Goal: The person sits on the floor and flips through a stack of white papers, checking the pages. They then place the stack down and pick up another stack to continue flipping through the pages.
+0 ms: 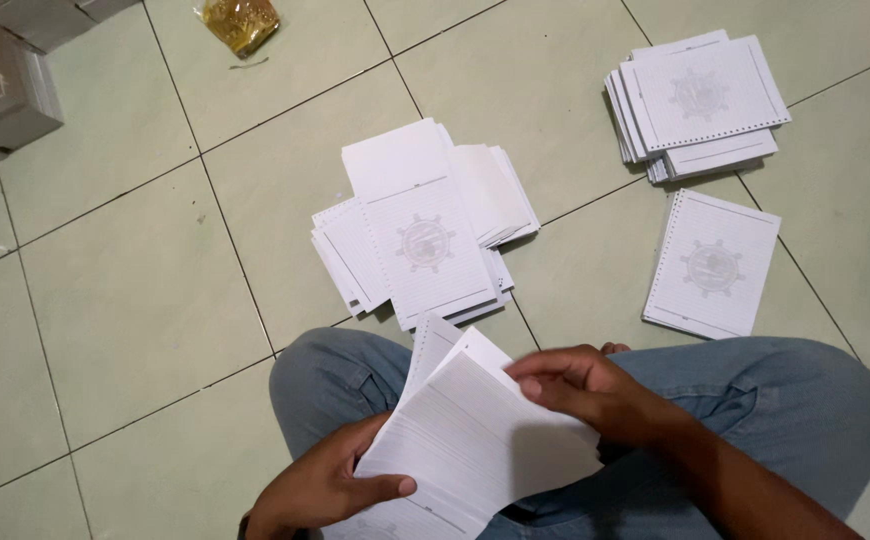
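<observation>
We are gripping a sheaf of ruled sheets [475, 440] over our lap, left hand [325, 485] beneath, right hand [580, 385] pinching its top edge. Beyond it, paper piles [425, 235] are lying on the tiled floor [125, 290].

Pale green tiled floor [135, 290] with dark grout lines. A crumpled clear bag of yellow-brown contents [241, 22] lies at the top edge, well apart from the grey cardboard boxes [0, 85] stacked in the upper left corner. The seated person's blue jeans [775, 400] cover the crossed legs at the bottom of the view.
</observation>
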